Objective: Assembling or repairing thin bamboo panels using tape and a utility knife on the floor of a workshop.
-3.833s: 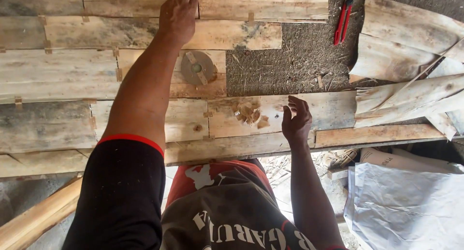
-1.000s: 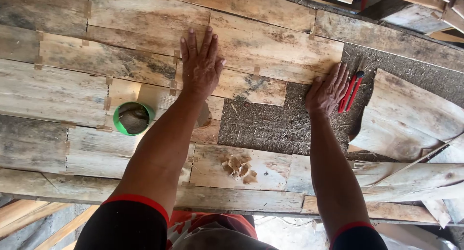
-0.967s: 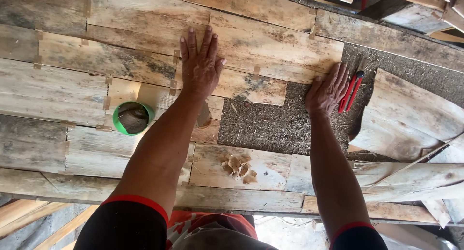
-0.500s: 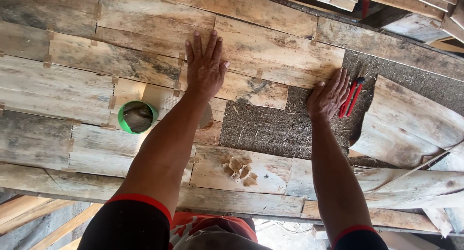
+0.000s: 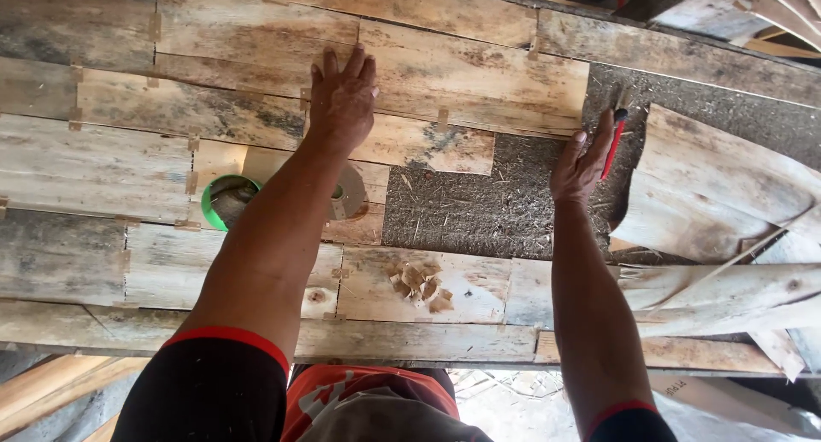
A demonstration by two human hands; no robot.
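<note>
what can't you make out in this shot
Head view:
- Green-rimmed container: the left forearm hides its right side; contents unclear.
- Grey roll: mostly hidden behind the same forearm.
- Red-handled tool: the right hand covers part of it; its kind is unclear.
- Left hand: palm hidden against the boards.

Green bowl [image 5: 224, 209] on veneer surface, partly hidden behind forearm. Roll of tape [image 5: 349, 194] just beside it, also partly hidden. Small pile of wood scraps [image 5: 419, 285] on lower strip, near front edge. Patch of dark fibrous board [image 5: 487, 203] bare between veneer pieces. Loose curled veneer sheets [image 5: 727, 185] stacked at right. Long pale beam [image 5: 51, 391] at lower left, below table edge.
</note>
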